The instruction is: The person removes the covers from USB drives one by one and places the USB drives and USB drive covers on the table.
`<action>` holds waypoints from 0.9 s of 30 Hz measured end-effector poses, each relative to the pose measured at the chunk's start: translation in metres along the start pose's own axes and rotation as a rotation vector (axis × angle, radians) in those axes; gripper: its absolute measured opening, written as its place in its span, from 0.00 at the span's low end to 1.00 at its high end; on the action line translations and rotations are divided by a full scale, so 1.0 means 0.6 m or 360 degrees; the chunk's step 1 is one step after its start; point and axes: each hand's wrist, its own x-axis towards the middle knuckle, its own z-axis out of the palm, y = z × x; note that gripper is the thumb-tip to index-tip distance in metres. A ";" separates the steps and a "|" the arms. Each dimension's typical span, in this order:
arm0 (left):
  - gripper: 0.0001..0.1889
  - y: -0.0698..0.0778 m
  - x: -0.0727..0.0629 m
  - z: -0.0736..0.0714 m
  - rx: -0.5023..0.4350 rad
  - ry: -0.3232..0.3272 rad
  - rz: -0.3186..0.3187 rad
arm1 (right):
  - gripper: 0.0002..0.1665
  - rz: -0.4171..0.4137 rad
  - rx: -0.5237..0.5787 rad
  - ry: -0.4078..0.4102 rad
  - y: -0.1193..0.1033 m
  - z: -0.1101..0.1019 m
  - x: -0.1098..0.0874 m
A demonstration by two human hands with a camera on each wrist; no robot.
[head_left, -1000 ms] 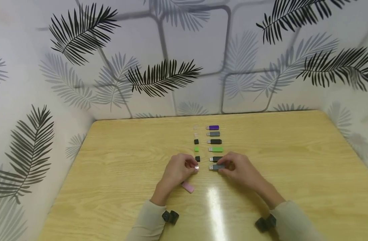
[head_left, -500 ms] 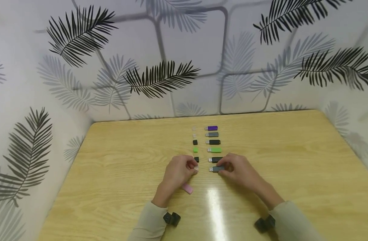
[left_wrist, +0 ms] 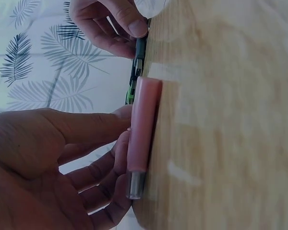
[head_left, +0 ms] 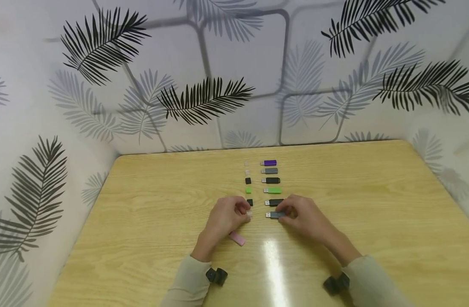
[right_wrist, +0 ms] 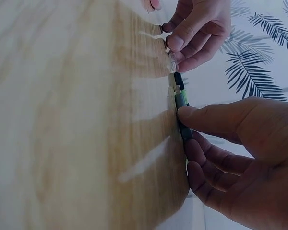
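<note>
In the head view my left hand (head_left: pixel 223 216) pinches a small clear cap (head_left: pixel 250 214) between thumb and fingertips, low at the wooden table. Across a short gap, my right hand (head_left: pixel 307 216) pinches the rear end of a grey USB stick (head_left: pixel 273 215), whose metal plug points left toward the cap. Just beyond each hand lie a black cap (head_left: pixel 250 202) and a black USB stick (head_left: pixel 273 202). Beside my left wrist rests a pink USB stick (head_left: pixel 238 238); the left wrist view shows this pink stick (left_wrist: pixel 144 124) with a metal end, in front of the left fingers.
Farther back, two columns continue: USB sticks in green (head_left: pixel 272 190), black (head_left: pixel 271 181), grey (head_left: pixel 270 171) and purple (head_left: pixel 269 163), with green (head_left: pixel 248 190), black (head_left: pixel 248 181) and clear caps (head_left: pixel 247 172) to their left. A patterned wall (head_left: pixel 242 115) borders the table's far edge.
The grey USB stick has shifted slightly toward me, widening its gap to the black one. My left hand keeps its pinch on the clear cap with hardly any movement.
</note>
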 end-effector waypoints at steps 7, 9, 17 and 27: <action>0.07 -0.010 -0.008 -0.016 -0.0199 -0.0038 0.0059 | 0.10 0.0007 0.0062 0.0045 0.001 0.001 -0.001; 0.07 -0.016 -0.012 -0.023 -0.0236 -0.0056 0.0086 | 0.10 0.0018 0.0092 0.0071 0.000 -0.002 -0.003; 0.08 -0.041 -0.027 -0.043 -0.0309 -0.0111 0.0075 | 0.09 -0.0001 0.0183 0.0155 -0.002 -0.012 -0.009; 0.07 -0.061 -0.054 -0.062 -0.0336 -0.0203 0.0093 | 0.12 -0.0119 0.0385 0.0207 -0.018 -0.001 -0.009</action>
